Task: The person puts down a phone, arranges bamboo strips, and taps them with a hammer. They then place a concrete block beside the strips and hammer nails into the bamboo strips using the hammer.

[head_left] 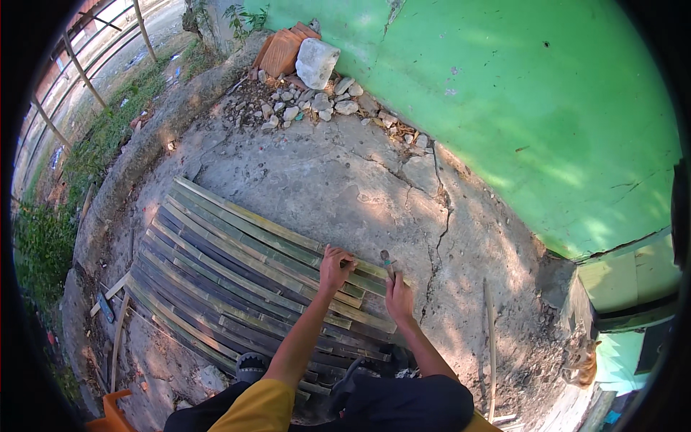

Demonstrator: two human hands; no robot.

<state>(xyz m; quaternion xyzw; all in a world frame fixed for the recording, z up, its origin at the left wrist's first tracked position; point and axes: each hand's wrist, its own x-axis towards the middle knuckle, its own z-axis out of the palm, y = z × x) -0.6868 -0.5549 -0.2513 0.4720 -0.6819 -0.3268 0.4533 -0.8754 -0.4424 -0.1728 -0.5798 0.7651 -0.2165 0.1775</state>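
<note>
Long bamboo slats (237,266) lie side by side as a panel on the ground before me, with gaps between them. My left hand (336,268) rests at the far edge of the panel, near its right end. Its fingers are pinched together, and what sits between them is too small to make out. Just right of it, my right hand (399,297) grips a small hammer (386,261) by the handle. The hammer's greyish head points away from me, over the outermost slat. My sandalled foot (251,366) is at the panel's near edge.
A green wall (533,108) runs along the far right. Rubble (309,104), a pale stone block (317,63) and orange roof tiles (282,52) are piled ahead. An orange cat (586,366) is at right. A blue tool (106,307) lies left, near wooden strips (119,338).
</note>
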